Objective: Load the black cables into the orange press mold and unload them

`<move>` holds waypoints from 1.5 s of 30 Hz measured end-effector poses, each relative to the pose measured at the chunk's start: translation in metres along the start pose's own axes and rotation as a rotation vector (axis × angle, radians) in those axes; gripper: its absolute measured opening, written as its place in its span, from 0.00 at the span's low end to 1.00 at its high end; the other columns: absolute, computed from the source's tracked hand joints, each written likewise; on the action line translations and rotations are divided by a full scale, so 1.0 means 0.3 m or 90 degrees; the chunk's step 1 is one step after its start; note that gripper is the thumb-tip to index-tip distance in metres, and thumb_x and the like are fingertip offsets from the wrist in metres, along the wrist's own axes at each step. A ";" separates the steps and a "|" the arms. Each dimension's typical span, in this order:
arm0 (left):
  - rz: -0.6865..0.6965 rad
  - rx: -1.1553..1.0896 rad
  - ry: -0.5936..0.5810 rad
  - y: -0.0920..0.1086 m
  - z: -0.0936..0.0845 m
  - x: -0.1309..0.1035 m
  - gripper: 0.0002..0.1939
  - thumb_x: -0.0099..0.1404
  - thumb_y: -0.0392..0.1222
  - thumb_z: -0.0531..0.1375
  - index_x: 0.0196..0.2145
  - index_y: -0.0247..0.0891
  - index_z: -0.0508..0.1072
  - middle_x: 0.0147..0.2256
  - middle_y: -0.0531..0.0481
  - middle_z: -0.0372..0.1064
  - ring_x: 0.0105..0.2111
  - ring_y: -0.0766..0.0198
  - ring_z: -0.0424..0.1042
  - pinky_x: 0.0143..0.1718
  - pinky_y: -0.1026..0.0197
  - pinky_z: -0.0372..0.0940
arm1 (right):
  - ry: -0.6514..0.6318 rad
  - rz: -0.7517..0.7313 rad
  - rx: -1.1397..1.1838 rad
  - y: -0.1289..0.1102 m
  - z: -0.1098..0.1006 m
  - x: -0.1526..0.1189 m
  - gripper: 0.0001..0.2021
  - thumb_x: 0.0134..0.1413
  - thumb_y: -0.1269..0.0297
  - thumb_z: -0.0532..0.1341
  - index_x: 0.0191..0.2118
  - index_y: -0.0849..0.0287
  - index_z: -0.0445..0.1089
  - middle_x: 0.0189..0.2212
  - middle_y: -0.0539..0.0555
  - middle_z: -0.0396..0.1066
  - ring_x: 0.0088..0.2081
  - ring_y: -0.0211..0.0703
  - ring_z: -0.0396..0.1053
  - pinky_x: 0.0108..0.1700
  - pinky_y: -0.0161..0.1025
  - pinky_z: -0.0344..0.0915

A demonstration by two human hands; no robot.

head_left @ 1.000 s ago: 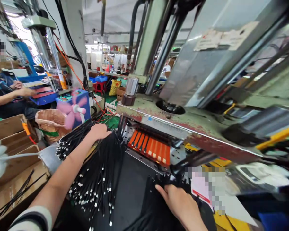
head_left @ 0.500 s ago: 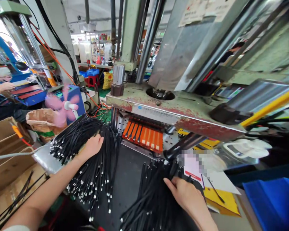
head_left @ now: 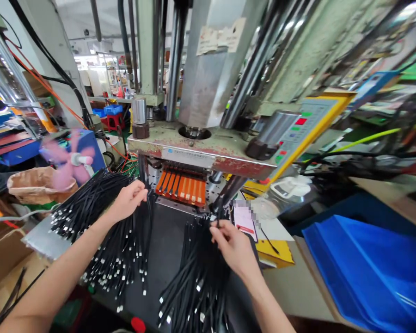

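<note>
My left hand point(head_left: 130, 200) is closed in a pinch above the left pile of thin black cables point(head_left: 119, 252), whose ends are whitish; what its fingertips hold is hard to make out. My right hand point(head_left: 233, 244) pinches a black cable over the top of the right pile of black cables point(head_left: 197, 273), near the press's front right post. Between and beyond both hands an orange slotted fixture point(head_left: 182, 187) sits under the press. Black cable ends lie in several of its left slots, while its right slots show pale pieces.
The press's green upper plate point(head_left: 201, 155) stands above the fixture. A pink fan point(head_left: 71, 159) is at left beside a paper bag point(head_left: 38, 185). On the right are a yellow-edged control panel point(head_left: 305, 132), a clear jug point(head_left: 280, 196) and blue plastic bins point(head_left: 364, 273).
My left hand has risen off the left pile and its fingers have drawn together. My right hand has moved up to the far end of the right pile, pinching a cable. The view has shifted rightward.
</note>
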State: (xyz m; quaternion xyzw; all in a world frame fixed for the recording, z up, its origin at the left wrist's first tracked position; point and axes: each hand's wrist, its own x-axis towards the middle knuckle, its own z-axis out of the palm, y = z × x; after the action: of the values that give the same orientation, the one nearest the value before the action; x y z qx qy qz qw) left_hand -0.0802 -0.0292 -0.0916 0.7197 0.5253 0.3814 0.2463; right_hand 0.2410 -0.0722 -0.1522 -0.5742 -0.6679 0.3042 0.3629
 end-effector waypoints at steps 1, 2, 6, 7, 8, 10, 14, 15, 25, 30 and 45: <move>0.017 -0.042 -0.027 0.051 0.009 0.004 0.11 0.68 0.48 0.50 0.32 0.39 0.60 0.26 0.56 0.67 0.22 0.71 0.63 0.26 0.68 0.59 | -0.032 -0.033 0.024 -0.053 0.006 -0.010 0.16 0.60 0.50 0.53 0.39 0.58 0.68 0.21 0.49 0.69 0.23 0.41 0.67 0.26 0.34 0.60; 0.033 -0.070 -0.047 0.103 0.020 0.007 0.10 0.68 0.47 0.50 0.32 0.39 0.60 0.26 0.57 0.66 0.21 0.72 0.62 0.25 0.68 0.58 | -0.062 -0.070 0.039 -0.106 0.011 -0.020 0.15 0.61 0.53 0.52 0.41 0.58 0.69 0.21 0.49 0.69 0.23 0.40 0.67 0.27 0.34 0.60; 0.081 -0.115 -0.098 0.275 0.069 0.013 0.09 0.68 0.44 0.51 0.32 0.38 0.60 0.24 0.58 0.64 0.20 0.73 0.61 0.23 0.70 0.57 | -0.099 -0.202 0.081 -0.268 0.023 -0.040 0.13 0.65 0.60 0.51 0.42 0.58 0.70 0.22 0.48 0.69 0.23 0.36 0.67 0.29 0.32 0.61; 0.088 -0.125 -0.113 0.306 0.079 0.015 0.08 0.68 0.44 0.52 0.32 0.38 0.60 0.24 0.58 0.64 0.20 0.74 0.61 0.22 0.70 0.57 | -0.084 -0.222 0.092 -0.288 0.025 -0.038 0.13 0.66 0.61 0.51 0.43 0.58 0.70 0.22 0.48 0.69 0.24 0.36 0.67 0.30 0.32 0.61; 0.094 -0.138 -0.128 0.331 0.087 0.018 0.08 0.68 0.44 0.52 0.33 0.38 0.61 0.24 0.57 0.64 0.20 0.74 0.61 0.22 0.71 0.57 | -0.065 -0.237 0.105 -0.299 0.026 -0.033 0.13 0.66 0.61 0.50 0.44 0.58 0.70 0.22 0.48 0.69 0.24 0.36 0.67 0.30 0.32 0.61; 0.108 -0.169 -0.157 0.368 0.101 0.028 0.07 0.68 0.43 0.52 0.35 0.37 0.63 0.25 0.56 0.65 0.19 0.74 0.61 0.21 0.71 0.58 | -0.024 -0.252 0.132 -0.303 0.028 -0.019 0.13 0.66 0.61 0.50 0.46 0.59 0.70 0.23 0.48 0.69 0.23 0.36 0.67 0.29 0.32 0.61; 0.114 -0.213 -0.201 0.401 0.122 0.058 0.11 0.68 0.44 0.52 0.36 0.35 0.68 0.26 0.53 0.67 0.19 0.74 0.64 0.21 0.71 0.61 | 0.018 -0.245 0.181 -0.288 0.026 0.016 0.14 0.66 0.58 0.51 0.43 0.59 0.70 0.23 0.48 0.69 0.23 0.36 0.66 0.28 0.32 0.61; 0.109 -0.224 -0.210 0.403 0.129 0.066 0.11 0.67 0.45 0.53 0.34 0.35 0.69 0.26 0.53 0.67 0.19 0.74 0.65 0.21 0.71 0.62 | 0.020 -0.242 0.187 -0.288 0.025 0.025 0.14 0.66 0.58 0.51 0.41 0.59 0.71 0.23 0.48 0.69 0.24 0.36 0.66 0.28 0.32 0.61; 0.033 -0.314 -0.133 0.357 0.188 0.177 0.11 0.56 0.44 0.64 0.24 0.34 0.69 0.13 0.58 0.63 0.12 0.73 0.62 0.14 0.72 0.59 | -0.055 -0.288 0.092 -0.284 0.087 0.053 0.08 0.64 0.66 0.53 0.39 0.58 0.69 0.34 0.53 0.73 0.36 0.41 0.70 0.42 0.36 0.63; 0.188 -0.236 0.039 0.355 0.159 0.283 0.14 0.57 0.48 0.65 0.25 0.34 0.71 0.19 0.55 0.66 0.14 0.73 0.64 0.16 0.70 0.59 | -0.079 -0.223 0.005 -0.199 0.165 0.150 0.06 0.59 0.68 0.58 0.33 0.59 0.72 0.29 0.51 0.73 0.31 0.41 0.70 0.37 0.35 0.61; 0.450 0.364 -0.305 -0.012 0.240 0.236 0.21 0.66 0.36 0.57 0.57 0.36 0.63 0.58 0.41 0.63 0.60 0.56 0.60 0.63 0.47 0.52 | 0.036 -0.040 -0.052 -0.125 0.115 0.558 0.10 0.57 0.65 0.60 0.27 0.59 0.74 0.22 0.49 0.74 0.26 0.39 0.70 0.32 0.31 0.59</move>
State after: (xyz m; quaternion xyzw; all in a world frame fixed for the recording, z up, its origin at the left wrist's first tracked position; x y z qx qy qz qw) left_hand -0.0130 0.0422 -0.1161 0.9592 0.2618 0.1068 0.0095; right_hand 0.1787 0.0877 -0.1177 -0.5753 -0.6872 0.2488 0.3671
